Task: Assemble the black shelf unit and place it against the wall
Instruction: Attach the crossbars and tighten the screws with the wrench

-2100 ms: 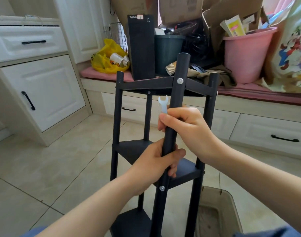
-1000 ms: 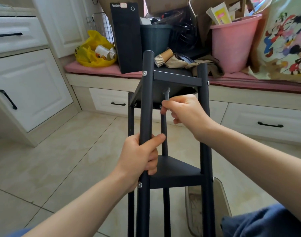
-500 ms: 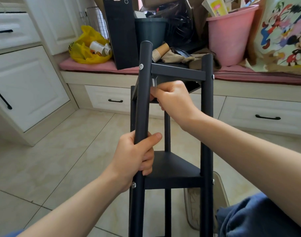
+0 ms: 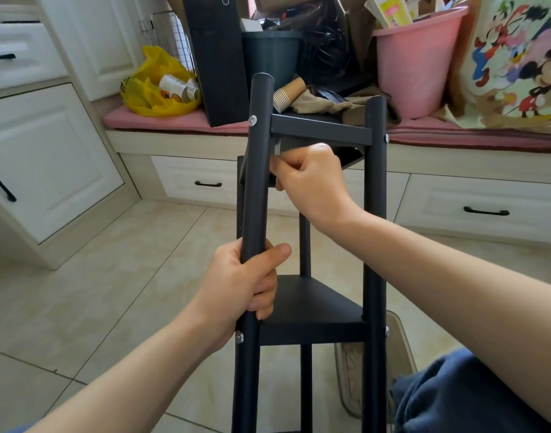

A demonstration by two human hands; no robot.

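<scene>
The left hand [image 4: 242,285] is clenching around the front left post [image 4: 257,189] of the black shelf unit [image 4: 318,304], fingers and thumb wrapping the tube, and the unit is standing upright on the tiled floor [image 4: 117,276] directly in front of the person. Just beside this grip, on its right, the middle shelf [image 4: 311,307] is meeting the post, and a silver screw [image 4: 239,337] is showing on the post right under the hand. Higher up the same post, the right hand [image 4: 311,179] is curling tight on a small silver wrench [image 4: 277,149]; the tool's end is poking up out of the fist, touching the post's side and reaching under the top shelf [image 4: 321,129], though what it is biting on is hidden. Another screw head [image 4: 252,120] is sitting on the post just above this grip. Beyond both hands a pink cushion [image 4: 161,120] is carrying a yellow bag [image 4: 149,89], a black box [image 4: 217,57] and a pink bucket [image 4: 418,64]
</scene>
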